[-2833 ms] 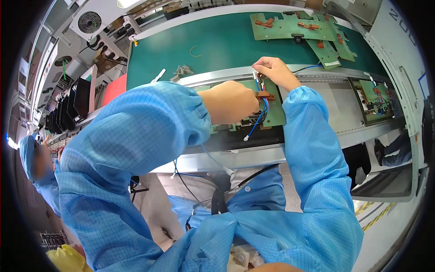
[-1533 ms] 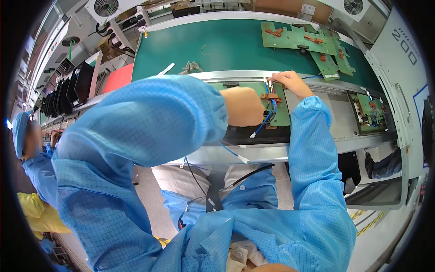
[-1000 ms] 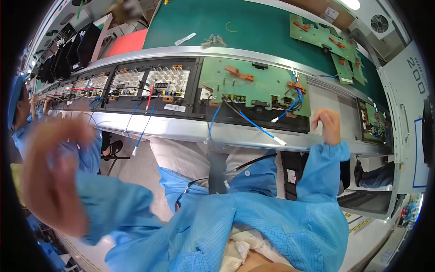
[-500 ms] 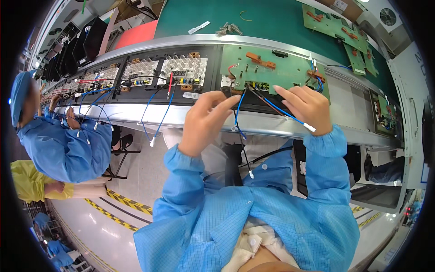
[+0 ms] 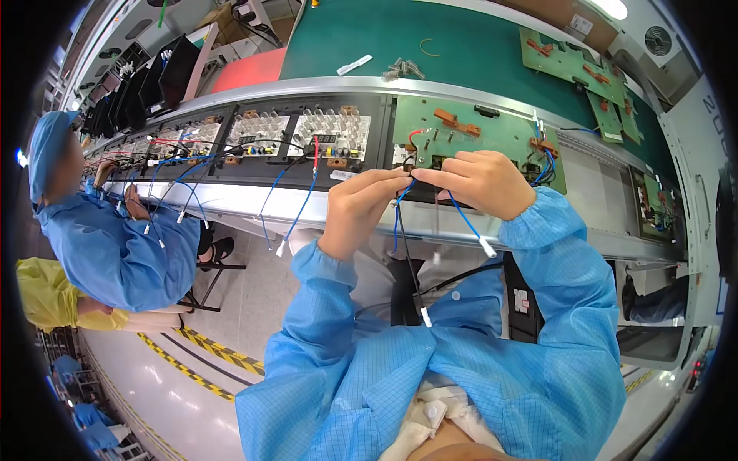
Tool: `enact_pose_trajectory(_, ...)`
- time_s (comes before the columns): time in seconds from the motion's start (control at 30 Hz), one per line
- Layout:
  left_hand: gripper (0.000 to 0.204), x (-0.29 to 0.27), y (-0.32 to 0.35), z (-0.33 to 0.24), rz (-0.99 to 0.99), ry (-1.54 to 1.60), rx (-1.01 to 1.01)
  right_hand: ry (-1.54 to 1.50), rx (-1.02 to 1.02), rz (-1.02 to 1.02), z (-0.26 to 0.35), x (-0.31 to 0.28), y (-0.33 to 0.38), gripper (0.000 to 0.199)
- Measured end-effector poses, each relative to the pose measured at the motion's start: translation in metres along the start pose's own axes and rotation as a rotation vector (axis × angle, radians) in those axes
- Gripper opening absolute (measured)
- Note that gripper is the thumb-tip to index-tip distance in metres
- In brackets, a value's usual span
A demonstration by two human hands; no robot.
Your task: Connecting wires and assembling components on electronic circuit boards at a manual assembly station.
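Note:
My left hand point(image 5: 361, 206) and my right hand point(image 5: 488, 184) meet fingertip to fingertip at the near edge of a green fixture board point(image 5: 500, 132). Both are closed in a pinch on the wires there; exactly which strand each holds is partly hidden by the fingers. A blue wire point(image 5: 463, 215) hangs below my right hand and ends in a white connector point(image 5: 488, 247). Between the hands a black wire point(image 5: 411, 265) drops to another white connector point(image 5: 426, 316). Brown clamps point(image 5: 457, 121) sit on the board.
Circuit boards point(image 5: 332, 134) with wires hanging over the rail point(image 5: 261, 194) line the left side. A co-worker in a blue smock point(image 5: 115, 238) sits there. Beyond the line, a green mat point(image 5: 354, 34) holds small clear parts point(image 5: 403, 69); more green boards point(image 5: 573, 61) lie far right.
My right hand has moved left to meet my left hand, its fingers closing at the wires. The blue wire's connector has swung left and down. The whole view has shifted slightly.

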State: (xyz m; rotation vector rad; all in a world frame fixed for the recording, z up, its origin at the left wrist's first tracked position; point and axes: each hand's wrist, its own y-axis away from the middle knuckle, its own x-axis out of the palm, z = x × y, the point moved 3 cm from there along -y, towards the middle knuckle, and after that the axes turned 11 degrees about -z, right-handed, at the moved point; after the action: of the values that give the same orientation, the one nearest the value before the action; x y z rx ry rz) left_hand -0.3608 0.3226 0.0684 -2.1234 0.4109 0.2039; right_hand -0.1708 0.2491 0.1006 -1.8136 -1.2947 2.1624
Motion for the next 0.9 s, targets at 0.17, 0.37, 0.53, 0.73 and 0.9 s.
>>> enact_pose_trajectory(0.17,0.04,0.001,-0.009,0.004,0.084,0.079,-0.253,-0.084,0.068,0.002,-0.005,0.006,-0.007,0.03)
enact_pose_trajectory(0.37,0.046,0.005,-0.011,-0.002,0.072,0.036,-0.068,-0.114,0.221,-0.064,0.0,0.012,-0.013,0.018)
enact_pose_trajectory(0.53,0.038,0.007,-0.008,-0.002,0.021,-0.016,-0.073,-0.122,0.268,-0.161,-0.006,0.015,-0.008,0.014)
enact_pose_trajectory(0.73,0.035,0.0,-0.008,0.001,0.097,-0.284,0.059,-0.159,0.3,-0.224,-0.011,0.008,-0.003,0.007)
enact_pose_trajectory(0.9,0.038,-0.006,0.004,0.016,0.007,-0.225,0.038,-0.359,0.471,-0.204,-0.017,0.005,0.002,0.008)
